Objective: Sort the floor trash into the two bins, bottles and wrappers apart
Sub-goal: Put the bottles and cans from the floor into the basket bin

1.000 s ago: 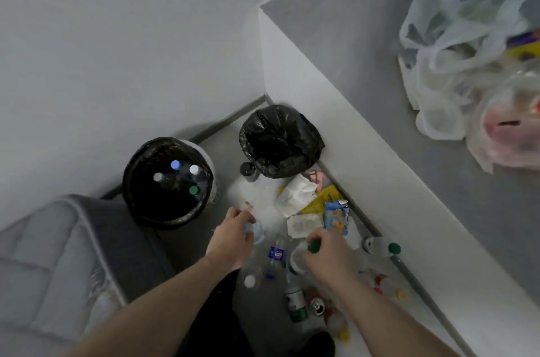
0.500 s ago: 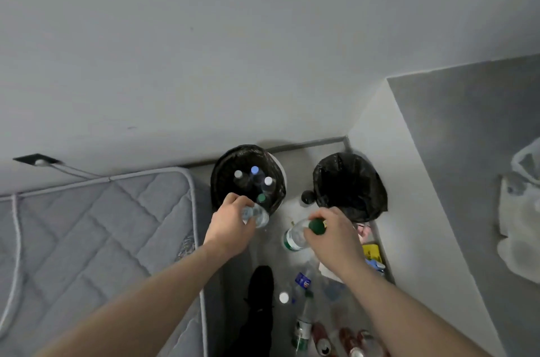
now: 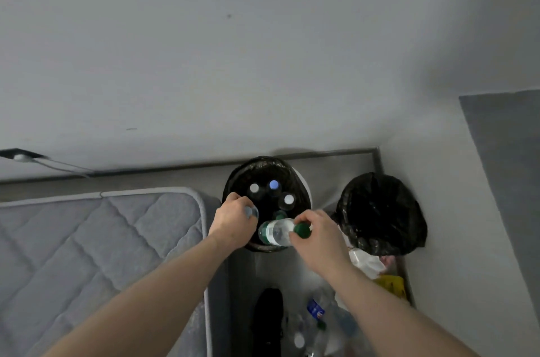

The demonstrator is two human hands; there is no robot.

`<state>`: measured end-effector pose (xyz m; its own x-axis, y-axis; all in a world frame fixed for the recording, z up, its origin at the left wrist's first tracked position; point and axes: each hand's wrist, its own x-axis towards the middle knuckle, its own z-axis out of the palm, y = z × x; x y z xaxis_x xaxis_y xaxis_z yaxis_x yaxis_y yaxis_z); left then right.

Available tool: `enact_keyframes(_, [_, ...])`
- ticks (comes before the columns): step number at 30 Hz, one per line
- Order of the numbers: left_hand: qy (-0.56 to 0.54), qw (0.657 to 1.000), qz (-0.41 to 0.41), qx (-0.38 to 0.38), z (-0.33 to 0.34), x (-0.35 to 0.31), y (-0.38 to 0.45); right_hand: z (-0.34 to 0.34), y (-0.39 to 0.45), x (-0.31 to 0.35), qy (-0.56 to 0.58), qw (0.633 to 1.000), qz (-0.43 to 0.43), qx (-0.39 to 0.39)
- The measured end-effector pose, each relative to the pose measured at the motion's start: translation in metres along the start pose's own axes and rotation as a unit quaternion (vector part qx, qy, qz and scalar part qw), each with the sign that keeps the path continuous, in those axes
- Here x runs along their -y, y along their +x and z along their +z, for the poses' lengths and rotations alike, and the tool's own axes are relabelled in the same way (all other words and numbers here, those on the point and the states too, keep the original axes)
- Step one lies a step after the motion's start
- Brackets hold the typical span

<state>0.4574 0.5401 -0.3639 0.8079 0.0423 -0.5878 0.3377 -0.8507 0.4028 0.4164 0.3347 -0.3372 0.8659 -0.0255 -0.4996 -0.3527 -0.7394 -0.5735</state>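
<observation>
— Can you read any label on the bottles?

— No. The clear plastic bottle (image 3: 276, 232) in the right hand (image 3: 317, 237) has a green and white band, but the print is too blurred. The fingers grasp it at the green cap (image 3: 301, 231), and it lies almost level over the near rim of the left bin (image 3: 304, 184).

— And the left hand (image 3: 233, 221)?

— It is closed around a small clear bottle (image 3: 251, 212), I think crushed, also above that bin. Inside, on the glossy black liner, stand bottles with white, blue and green round caps.

— The other bin?

— The right bin (image 3: 382, 213) shows only a wrinkled black bag. Just beside it on the floor lie white crumpled wrappers (image 3: 366, 263) and a yellow packet (image 3: 391, 283). Nearer lie more clear bottles (image 3: 317, 327). At left is a grey quilted mattress (image 3: 87, 239).
</observation>
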Motion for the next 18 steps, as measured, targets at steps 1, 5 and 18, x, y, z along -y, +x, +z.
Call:
enact_keyframes(1, [-0.001, 1.0, -0.004, 0.003, 0.003, 0.004, 0.009, 0.007, 0.008, 0.001, -0.005, 1.0, 0.003, 0.008])
enact_keyframes(5, [0.009, 1.0, -0.008, 0.023, 0.016, 0.02, 0.04, 0.037, 0.04, 0.005, -0.027, 0.998, 0.018, 0.045])
enact_keyframes(18, [0.098, 0.993, 0.006, 0.066, 0.062, 0.066, 0.12, 0.126, 0.108, -0.009, -0.083, 0.986, 0.052, 0.133])
